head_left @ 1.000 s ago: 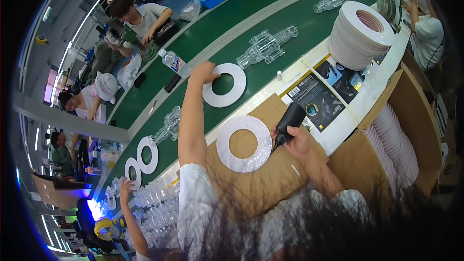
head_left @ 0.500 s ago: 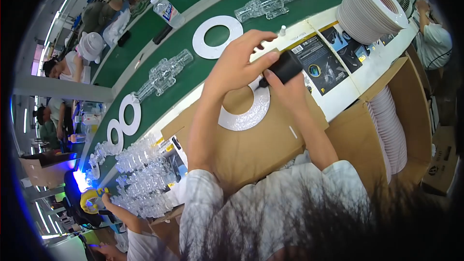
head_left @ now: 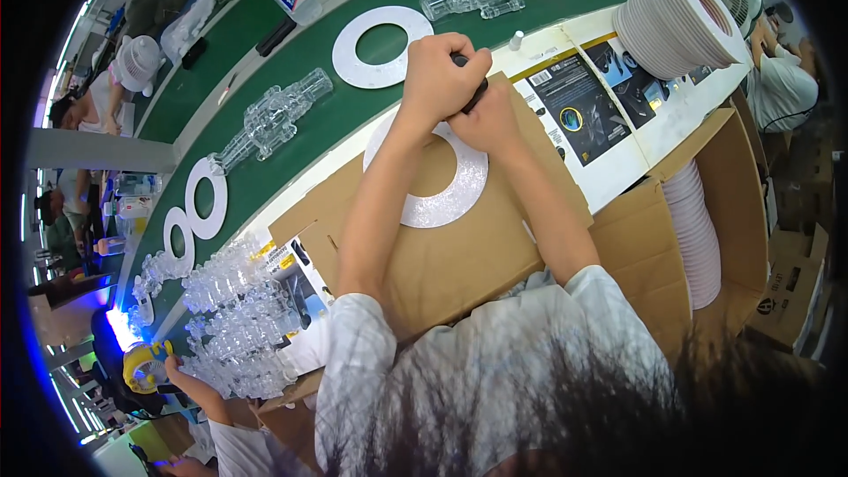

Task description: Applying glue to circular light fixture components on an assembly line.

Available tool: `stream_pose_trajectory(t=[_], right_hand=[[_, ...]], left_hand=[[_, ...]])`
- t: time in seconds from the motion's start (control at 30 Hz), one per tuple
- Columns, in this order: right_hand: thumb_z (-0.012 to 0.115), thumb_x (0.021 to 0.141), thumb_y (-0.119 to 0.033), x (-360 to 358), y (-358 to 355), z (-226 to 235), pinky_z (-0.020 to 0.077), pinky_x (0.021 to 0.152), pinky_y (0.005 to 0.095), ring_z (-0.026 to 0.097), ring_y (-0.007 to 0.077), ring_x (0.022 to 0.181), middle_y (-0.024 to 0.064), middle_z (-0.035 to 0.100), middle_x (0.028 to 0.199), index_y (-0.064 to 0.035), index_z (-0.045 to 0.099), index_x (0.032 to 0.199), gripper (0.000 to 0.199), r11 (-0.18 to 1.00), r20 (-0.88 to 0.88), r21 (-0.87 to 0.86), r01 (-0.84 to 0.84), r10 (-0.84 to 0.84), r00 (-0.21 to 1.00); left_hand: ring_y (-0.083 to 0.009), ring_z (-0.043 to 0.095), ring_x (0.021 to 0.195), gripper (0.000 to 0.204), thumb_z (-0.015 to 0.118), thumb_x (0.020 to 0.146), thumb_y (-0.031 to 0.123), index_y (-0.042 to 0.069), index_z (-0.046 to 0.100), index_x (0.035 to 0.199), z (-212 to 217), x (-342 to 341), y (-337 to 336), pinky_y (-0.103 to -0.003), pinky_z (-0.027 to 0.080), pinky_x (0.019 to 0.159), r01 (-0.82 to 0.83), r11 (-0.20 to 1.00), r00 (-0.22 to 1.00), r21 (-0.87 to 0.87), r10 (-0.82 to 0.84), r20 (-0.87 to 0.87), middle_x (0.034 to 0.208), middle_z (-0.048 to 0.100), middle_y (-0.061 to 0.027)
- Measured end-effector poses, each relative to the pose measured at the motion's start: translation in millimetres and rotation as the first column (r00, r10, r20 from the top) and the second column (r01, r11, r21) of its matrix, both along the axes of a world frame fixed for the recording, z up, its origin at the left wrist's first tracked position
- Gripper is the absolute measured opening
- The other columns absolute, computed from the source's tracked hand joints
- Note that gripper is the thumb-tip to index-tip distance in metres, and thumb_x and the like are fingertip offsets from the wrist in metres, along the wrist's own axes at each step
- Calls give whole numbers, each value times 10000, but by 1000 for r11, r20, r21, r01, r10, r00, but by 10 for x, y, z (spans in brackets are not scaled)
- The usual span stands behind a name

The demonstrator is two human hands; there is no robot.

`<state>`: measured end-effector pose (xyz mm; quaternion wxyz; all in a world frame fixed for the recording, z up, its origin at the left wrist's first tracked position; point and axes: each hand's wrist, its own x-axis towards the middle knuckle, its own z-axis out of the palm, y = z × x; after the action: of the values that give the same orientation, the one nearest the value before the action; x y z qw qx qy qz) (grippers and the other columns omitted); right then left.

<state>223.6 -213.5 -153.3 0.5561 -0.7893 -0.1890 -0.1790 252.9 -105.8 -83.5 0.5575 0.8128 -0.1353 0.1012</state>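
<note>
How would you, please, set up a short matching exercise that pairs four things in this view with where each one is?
Things:
1. Black object
2. White ring crossed by the left forearm
3. Ring stack
4. Yellow fan

Places:
A. Toward the upper right of the view
B. At the lower left, near a bright blue-white light
C. Gripped by the left hand and right hand, mostly hidden
D. Lying on the brown cardboard

Right pairs: 1-C, 2-D, 3-A, 4-B.
</note>
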Motion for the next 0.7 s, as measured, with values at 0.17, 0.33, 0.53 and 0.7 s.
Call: stream_pose_trajectory(t=[0.17,0.33,0.53,0.7], right_hand=[[703,675,-128,26,6,-45,510,543,376,670,311,580,140,651,601,-13,628,661,138,1000,-17,19,4,-4,1000],[699,675,-127,47,-18,-73,509,536,377,671,309,575,143,649,599,-12,628,656,137,1000,-13,18,-3,3,1000],[718,681,-60,33,-52,-74,528,588,328,702,211,614,98,691,636,8,666,711,91,994,-43,-102,-32,28,999],[703,677,-117,13,-15,16,510,542,368,676,294,584,118,656,605,-19,630,678,122,1000,29,22,8,-9,1000]], left_hand=[[-139,463,477,247,660,724,184,-26,599,609,-80,58,1,-307,373,477,-5,1000,1000,9,5,25,503,515,-76],[-151,454,461,230,629,703,168,-32,590,597,-97,69,-5,-311,366,466,-10,1000,999,12,10,33,490,499,-89],[-154,422,453,221,611,691,154,-39,569,591,-103,69,10,-312,355,460,-16,1000,1000,22,16,24,477,457,-91],[-144,439,495,239,640,746,157,-36,581,619,-69,34,-35,-309,365,490,15,999,997,-49,-12,74,528,505,-76]])
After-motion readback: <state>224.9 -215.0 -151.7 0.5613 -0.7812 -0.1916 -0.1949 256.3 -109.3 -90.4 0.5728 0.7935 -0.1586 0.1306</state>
